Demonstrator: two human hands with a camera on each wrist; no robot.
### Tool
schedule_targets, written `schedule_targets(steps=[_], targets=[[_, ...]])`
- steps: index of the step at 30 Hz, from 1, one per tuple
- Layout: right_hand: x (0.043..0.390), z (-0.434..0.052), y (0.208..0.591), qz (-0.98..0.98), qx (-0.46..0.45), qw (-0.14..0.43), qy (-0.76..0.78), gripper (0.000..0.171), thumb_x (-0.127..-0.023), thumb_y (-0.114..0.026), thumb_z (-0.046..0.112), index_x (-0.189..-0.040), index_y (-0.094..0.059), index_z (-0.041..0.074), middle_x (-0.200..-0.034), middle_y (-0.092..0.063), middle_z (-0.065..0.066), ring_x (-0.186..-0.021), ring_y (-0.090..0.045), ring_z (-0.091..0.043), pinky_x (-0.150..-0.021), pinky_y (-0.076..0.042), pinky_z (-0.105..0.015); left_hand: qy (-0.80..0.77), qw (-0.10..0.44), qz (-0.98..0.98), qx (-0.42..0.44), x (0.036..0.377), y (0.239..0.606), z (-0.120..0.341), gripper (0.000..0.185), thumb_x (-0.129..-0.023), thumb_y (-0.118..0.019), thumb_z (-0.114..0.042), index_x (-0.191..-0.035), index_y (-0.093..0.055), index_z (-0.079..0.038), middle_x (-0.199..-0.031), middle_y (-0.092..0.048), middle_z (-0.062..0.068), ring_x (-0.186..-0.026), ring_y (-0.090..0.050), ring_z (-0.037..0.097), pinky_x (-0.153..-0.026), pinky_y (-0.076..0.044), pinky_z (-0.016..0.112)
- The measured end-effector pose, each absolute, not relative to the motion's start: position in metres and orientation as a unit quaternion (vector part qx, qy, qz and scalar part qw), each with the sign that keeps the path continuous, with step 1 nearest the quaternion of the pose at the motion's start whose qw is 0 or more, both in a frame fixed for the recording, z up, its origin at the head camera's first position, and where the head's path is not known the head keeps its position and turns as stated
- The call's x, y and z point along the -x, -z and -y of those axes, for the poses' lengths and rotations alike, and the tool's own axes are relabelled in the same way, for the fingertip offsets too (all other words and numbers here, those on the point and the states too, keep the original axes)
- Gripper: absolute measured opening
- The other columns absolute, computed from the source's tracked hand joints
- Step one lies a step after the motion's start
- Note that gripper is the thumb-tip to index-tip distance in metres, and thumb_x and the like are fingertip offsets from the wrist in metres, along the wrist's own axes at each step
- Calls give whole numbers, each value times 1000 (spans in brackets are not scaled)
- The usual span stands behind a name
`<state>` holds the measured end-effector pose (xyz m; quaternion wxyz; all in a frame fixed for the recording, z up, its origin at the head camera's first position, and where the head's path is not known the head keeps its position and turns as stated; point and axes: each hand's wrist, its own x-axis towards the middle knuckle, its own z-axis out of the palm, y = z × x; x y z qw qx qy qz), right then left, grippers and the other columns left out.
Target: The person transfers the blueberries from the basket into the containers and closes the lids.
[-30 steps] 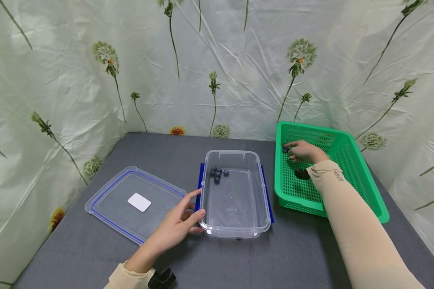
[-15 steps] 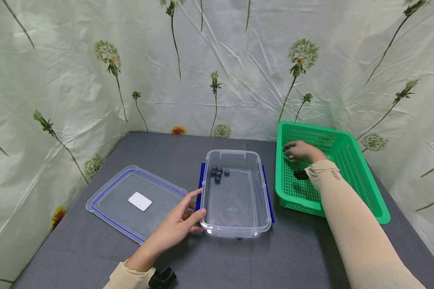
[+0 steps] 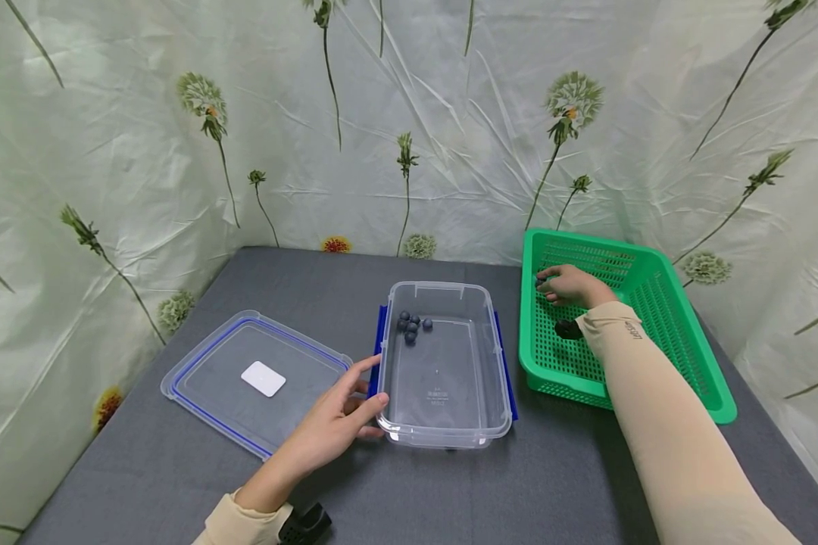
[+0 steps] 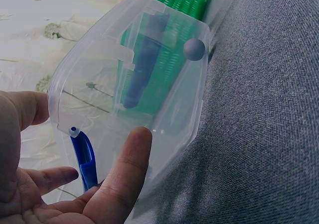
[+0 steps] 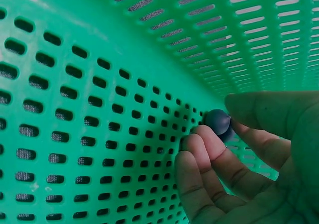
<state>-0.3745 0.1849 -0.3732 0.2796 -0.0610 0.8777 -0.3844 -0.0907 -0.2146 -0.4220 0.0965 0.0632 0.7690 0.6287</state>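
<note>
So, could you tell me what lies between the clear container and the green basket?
Only a narrow strip of bare grey table, seen in the head view, separates the clear container from the green basket.

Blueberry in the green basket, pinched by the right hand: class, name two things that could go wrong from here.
1. The blueberry is held only at the fingers' tips of the right hand; it might slip back into the green basket.
2. The left hand only rests against the clear box; a knock could shift it and roll the berries inside.
</note>
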Motion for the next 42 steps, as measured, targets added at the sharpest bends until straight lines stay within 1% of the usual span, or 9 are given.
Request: schedule_targets(steps=[3, 7, 9, 14, 21, 25, 31, 37, 42], targets=[[374, -185, 373, -876, 53, 277, 391, 57, -115, -45, 10, -164, -25, -10, -126, -50, -17, -86, -52, -12, -74, -52, -24, -629, 97, -769, -64, 91, 422, 215, 62, -110, -64, -22, -165, -36, -19, -131, -59, 30, -108, -73, 33, -80, -70, 37], [374, -185, 374, -872, 48, 275, 402, 53, -114, -45, 10, -159, -28, -13, -113, -51, -11, -81, -51, -9, -71, -51, -23, -627, 98, -770, -65, 91, 422, 215, 62, -110, -64, -23, -166, -35, -19, -132, -59, 30, -109, -73, 33, -81, -70, 36], [375, -184, 375, -871, 47, 274, 404, 53, -114, -46, 9, -159, -28, -12, -112, -52, -10, -79, -50, -8, -70, -50, -23, -625, 98, -771, -65, 91, 422, 215, 63, -110, -64, -23, -166, -35, -19, -131, -59, 30, -108, -73, 32, -80, -70, 35], [376, -185, 377, -876, 54, 272, 395, 55, -114, -46, 8, -161, -27, -15, -117, -53, -12, -80, -51, -9, -69, -50, -23, -623, 97, -774, -65, 91, 421, 214, 63, -110, -64, -23, -166, -35, -18, -129, -60, 29, -107, -74, 31, -80, -70, 35], [377, -187, 377, -877, 64, 276, 388, 50, -114, -48, 8, -156, -36, -16, -92, -56, 0, -76, -51, -7, -67, -49, -21, -623, 98, -774, -62, 91, 421, 214, 63, -110, -65, -23, -166, -36, -18, -129, -59, 29, -107, -74, 31, -80, -70, 35], [378, -188, 377, -873, 68, 277, 394, 47, -113, -50, 8, -153, -40, -16, -89, -57, 1, -76, -52, -8, -68, -51, -21, -622, 98, -774, -62, 91, 421, 214, 63, -110, -65, -23, -166, -36, -19, -130, -60, 29, -106, -74, 30, -80, -70, 35], [374, -187, 370, -873, 81, 263, 402, 40, -112, -52, 8, -146, -46, -13, -81, -61, 0, -70, -53, -8, -64, -49, -22, -624, 98, -772, -63, 91, 422, 214, 63, -110, -65, -23, -166, -35, -18, -129, -59, 29, -105, -74, 28, -80, -70, 35], [369, -184, 359, -877, 105, 245, 400, 36, -113, -52, 9, -143, -46, -11, -82, -63, -1, -73, -55, -11, -68, -49, -27, -626, 94, -772, -65, 91, 422, 214, 64, -110, -65, -22, -166, -35, -17, -127, -60, 29, -104, -74, 30, -79, -70, 35], [367, -184, 353, -872, 105, 235, 416, 34, -112, -54, 7, -140, -47, -11, -85, -65, -2, -76, -57, -12, -69, -53, -26, -628, 96, -769, -65, 91, 423, 214, 64, -110, -65, -23, -166, -35, -18, -127, -59, 29, -103, -74, 29, -79, -70, 35]])
